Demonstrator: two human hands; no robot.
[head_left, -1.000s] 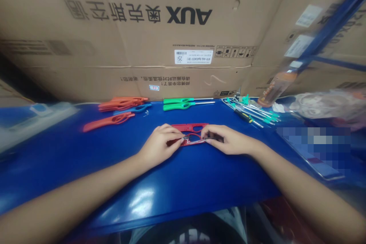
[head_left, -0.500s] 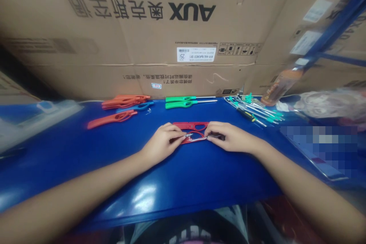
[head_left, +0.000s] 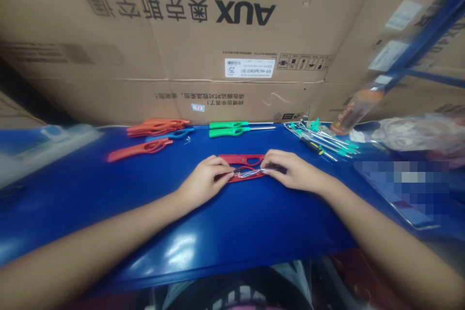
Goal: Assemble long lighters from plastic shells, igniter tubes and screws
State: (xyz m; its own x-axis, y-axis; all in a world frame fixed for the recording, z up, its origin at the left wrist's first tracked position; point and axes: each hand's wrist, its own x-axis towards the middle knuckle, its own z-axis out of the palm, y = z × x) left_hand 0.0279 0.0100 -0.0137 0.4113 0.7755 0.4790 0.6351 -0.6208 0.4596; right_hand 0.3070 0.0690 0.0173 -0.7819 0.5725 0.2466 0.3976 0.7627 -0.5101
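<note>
Pinching a small dark part (head_left: 237, 171) between thumb and fingers, the left hand (head_left: 203, 178) faces the right hand (head_left: 293, 169), whose fingertips grip the thin wires (head_left: 250, 173). Beneath lies the near red shell (head_left: 247, 179), just nearer than the far red shell (head_left: 236, 159) on the blue table (head_left: 254, 232). Spreading the hands could strain the wires; loose slack might snag the shell's rim.

A large cardboard AUX carton (head_left: 174, 58), its print upside down, rises at the far edge of the blue table (head_left: 254, 232), a white label (head_left: 249, 68) on its face. To the right — a white-capped drink bottle (head_left: 354, 112), a crumpled plastic bag (head_left: 417, 133), a blue metal bar (head_left: 417, 53). A translucent plastic container (head_left: 69, 143) sits far left.
</note>
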